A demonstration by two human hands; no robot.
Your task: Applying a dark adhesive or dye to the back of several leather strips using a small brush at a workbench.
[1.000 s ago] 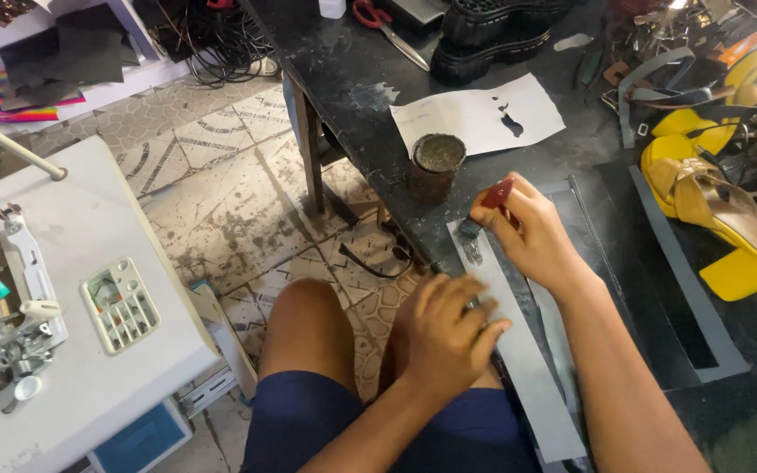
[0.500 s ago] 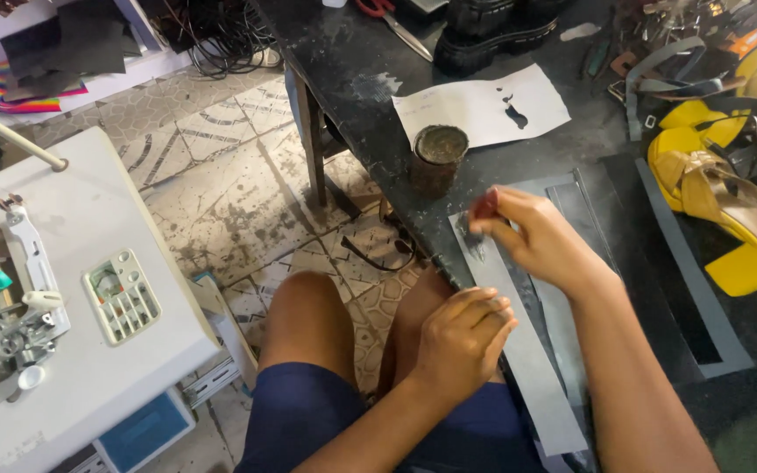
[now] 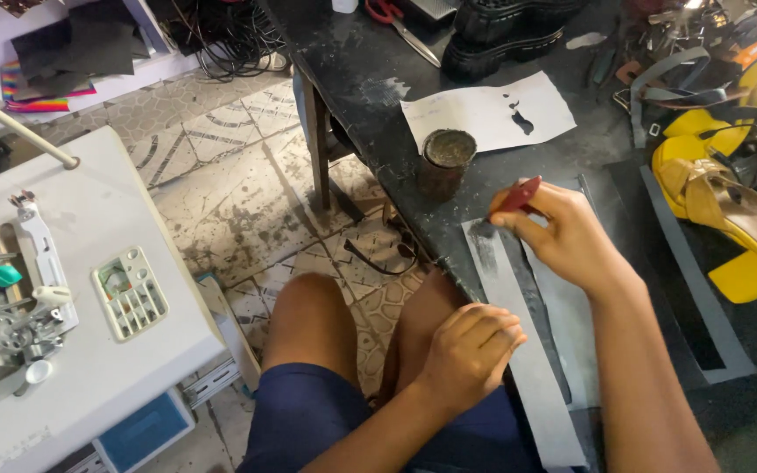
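Cluttered workshop, dark table (image 3: 370, 96) over tiled floor | our right hand (image 3: 562, 236) pinches a red brush (image 3: 519, 194) at the far end of a grey strip (image 3: 519, 350) | our left hand (image 3: 470, 355), fisted, pins the strip's middle | strip looks thin, light, floppy; best held flat by its edges.

One view only is offered, from a camera worn on the head and tilted steeply downward. The wearer's own knees and lap are caught at lower centre, so the ground right below is covered at close range. The dark workbench (image 3: 370, 114) is seen running from top centre down to the lower right, its far end cut off by the top edge. The tiled floor (image 3: 238, 193) is looked at almost straight down in the middle, and a white sewing machine table (image 3: 116, 368) fills the lower left. No second view is given for overlap.
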